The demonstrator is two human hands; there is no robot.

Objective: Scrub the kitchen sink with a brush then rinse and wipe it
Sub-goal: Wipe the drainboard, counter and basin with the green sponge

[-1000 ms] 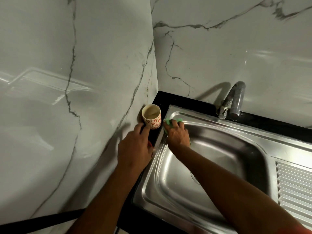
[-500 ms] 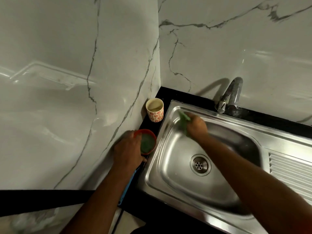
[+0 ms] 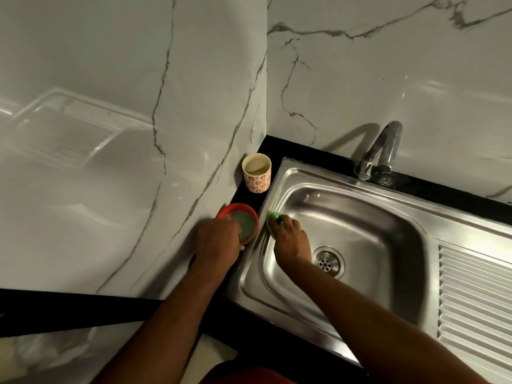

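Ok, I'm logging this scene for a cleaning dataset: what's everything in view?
sink: one, stainless steel, set in the counter
drain: one, steel, basin floor
drainboard: one, ridged steel, right of the basin
tap: one, grey metal, behind the sink
cup: one, white with red flowers, counter corner
red tub: one, red with green contents, beside the sink's left rim
green scrub pad: one, green, at the sink's left rim
counter: one, black, around the sink
walls: two, white marble, meeting behind the cup
left hand: one, holds the red tub
right hand: one, grips the green scrub pad
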